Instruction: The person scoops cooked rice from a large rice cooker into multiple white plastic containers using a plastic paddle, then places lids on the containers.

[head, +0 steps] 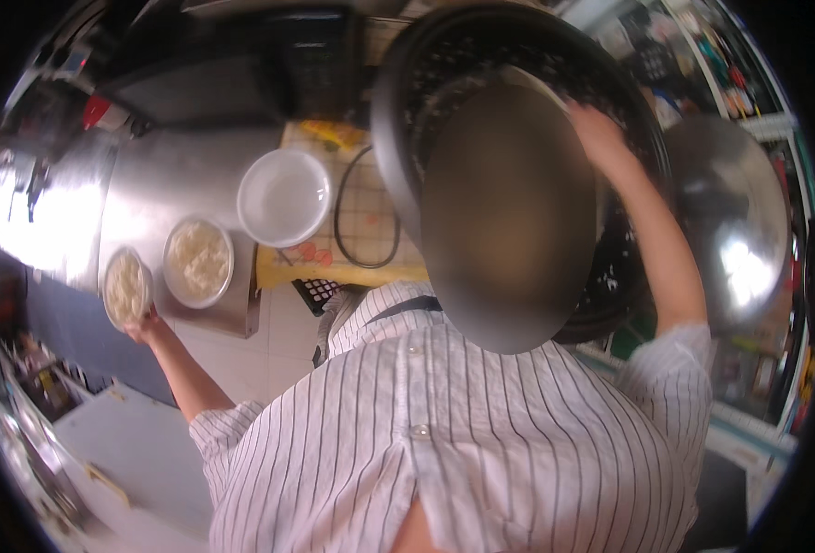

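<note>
My left hand (143, 327) grips the rim of a bowl of white rice (127, 287), held tilted beyond the left side of a steel counter. Close by on the counter sits a second bowl of rice (199, 266). At the right, my right hand (597, 138) reaches into a large black pot (397, 148) and holds a pale flat utensil (535, 84), apparently a rice paddle. Rice grains cling to the pot's dark inner wall. A blurred oval patch hides the pot's middle and part of the utensil.
A white bowl (284, 198) with a bare inside rests at the edge of a checked, yellow-bordered cloth (373, 235). A black cord loop (337, 221) lies beside it. Behind the steel counter (152, 180) stands a black appliance (297, 62). A round metal lid (725, 207) is right of the pot.
</note>
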`<action>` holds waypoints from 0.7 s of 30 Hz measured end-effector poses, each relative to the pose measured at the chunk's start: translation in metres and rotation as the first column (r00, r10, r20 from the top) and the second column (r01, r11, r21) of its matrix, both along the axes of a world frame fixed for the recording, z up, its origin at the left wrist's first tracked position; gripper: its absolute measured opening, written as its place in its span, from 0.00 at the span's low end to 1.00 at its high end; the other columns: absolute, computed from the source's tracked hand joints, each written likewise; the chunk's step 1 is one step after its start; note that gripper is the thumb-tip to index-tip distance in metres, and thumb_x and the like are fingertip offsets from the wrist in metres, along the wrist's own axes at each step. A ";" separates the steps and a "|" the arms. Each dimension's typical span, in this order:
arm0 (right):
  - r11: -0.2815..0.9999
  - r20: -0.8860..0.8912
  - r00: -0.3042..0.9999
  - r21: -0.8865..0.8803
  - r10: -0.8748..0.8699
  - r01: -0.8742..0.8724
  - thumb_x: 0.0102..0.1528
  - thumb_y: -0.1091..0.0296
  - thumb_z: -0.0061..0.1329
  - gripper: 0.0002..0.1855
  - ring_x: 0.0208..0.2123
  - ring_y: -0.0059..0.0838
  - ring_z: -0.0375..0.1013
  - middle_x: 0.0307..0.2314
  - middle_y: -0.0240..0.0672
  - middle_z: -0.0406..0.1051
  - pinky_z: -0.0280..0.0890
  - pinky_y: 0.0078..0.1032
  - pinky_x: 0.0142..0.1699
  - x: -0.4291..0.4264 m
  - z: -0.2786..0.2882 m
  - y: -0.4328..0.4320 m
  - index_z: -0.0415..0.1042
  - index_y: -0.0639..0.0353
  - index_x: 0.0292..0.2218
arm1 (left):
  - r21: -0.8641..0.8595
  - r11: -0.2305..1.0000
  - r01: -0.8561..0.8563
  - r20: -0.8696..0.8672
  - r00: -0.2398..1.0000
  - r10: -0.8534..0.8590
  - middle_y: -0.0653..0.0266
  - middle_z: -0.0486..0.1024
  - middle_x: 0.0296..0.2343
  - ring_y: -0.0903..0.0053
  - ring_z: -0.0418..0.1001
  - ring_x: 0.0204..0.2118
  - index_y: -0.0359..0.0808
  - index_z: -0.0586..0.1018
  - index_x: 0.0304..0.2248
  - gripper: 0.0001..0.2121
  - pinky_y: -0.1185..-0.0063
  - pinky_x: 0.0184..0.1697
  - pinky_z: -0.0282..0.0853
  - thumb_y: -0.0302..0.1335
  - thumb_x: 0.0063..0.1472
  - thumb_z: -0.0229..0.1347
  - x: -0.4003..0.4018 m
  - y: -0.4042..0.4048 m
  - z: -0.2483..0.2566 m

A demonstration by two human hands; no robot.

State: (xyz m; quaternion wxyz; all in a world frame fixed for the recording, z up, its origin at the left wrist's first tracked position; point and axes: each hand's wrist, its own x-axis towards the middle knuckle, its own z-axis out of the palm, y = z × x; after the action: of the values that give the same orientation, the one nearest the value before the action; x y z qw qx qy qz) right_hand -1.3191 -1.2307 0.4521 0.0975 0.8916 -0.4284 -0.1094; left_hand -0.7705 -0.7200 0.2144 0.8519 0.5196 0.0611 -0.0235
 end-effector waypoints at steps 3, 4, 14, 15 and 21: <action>0.999 -0.116 0.993 0.035 0.010 -0.006 0.46 0.76 0.38 0.16 0.30 0.45 0.70 0.29 0.52 0.67 0.66 0.35 0.31 0.049 -0.021 0.024 0.62 0.70 0.39 | 0.032 0.996 -0.084 -0.080 0.993 0.086 0.51 0.64 0.43 0.58 0.64 0.45 0.32 0.62 0.47 0.22 0.66 0.43 0.67 0.37 0.58 0.42 0.009 0.007 -0.018; 0.995 -0.099 0.991 0.053 0.089 -0.084 0.46 0.77 0.37 0.16 0.30 0.44 0.69 0.30 0.51 0.65 0.66 0.33 0.33 0.056 -0.021 0.039 0.62 0.67 0.40 | 0.046 0.991 -0.127 -0.107 0.986 0.131 0.51 0.64 0.43 0.58 0.64 0.45 0.32 0.61 0.48 0.22 0.66 0.43 0.67 0.38 0.58 0.41 0.012 0.013 -0.019; 0.761 -0.016 0.957 0.611 0.288 -0.219 0.44 0.81 0.41 0.20 0.25 0.37 0.70 0.23 0.44 0.68 0.66 0.31 0.29 -0.002 0.065 0.108 0.65 0.61 0.42 | 0.605 0.794 0.062 -0.372 0.903 0.213 0.57 0.67 0.38 0.67 0.66 0.35 0.34 0.65 0.46 0.28 0.71 0.39 0.62 0.50 0.59 0.33 -0.010 0.029 0.045; 0.792 0.038 0.965 0.564 0.258 -0.233 0.44 0.81 0.42 0.21 0.24 0.36 0.70 0.24 0.44 0.68 0.66 0.30 0.29 -0.009 0.069 0.096 0.65 0.61 0.42 | 0.666 0.746 -0.007 -0.251 0.940 0.232 0.56 0.66 0.38 0.67 0.65 0.37 0.32 0.66 0.44 0.28 0.70 0.41 0.61 0.50 0.58 0.36 -0.009 0.027 0.059; 0.951 -0.159 0.986 0.293 -0.056 0.101 0.50 0.76 0.37 0.13 0.27 0.39 0.68 0.26 0.43 0.65 0.65 0.31 0.32 -0.006 0.026 0.081 0.62 0.67 0.39 | 0.640 0.768 0.036 0.317 0.898 -0.306 0.59 0.68 0.37 0.71 0.66 0.38 0.32 0.70 0.40 0.23 0.74 0.41 0.62 0.45 0.60 0.37 -0.098 -0.096 0.155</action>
State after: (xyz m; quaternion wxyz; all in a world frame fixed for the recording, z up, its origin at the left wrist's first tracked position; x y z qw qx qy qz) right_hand -1.3255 -1.1501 0.4783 -0.0117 0.8677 -0.4335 -0.2431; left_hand -0.8681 -0.8156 0.3693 0.6216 0.7663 -0.1601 0.0263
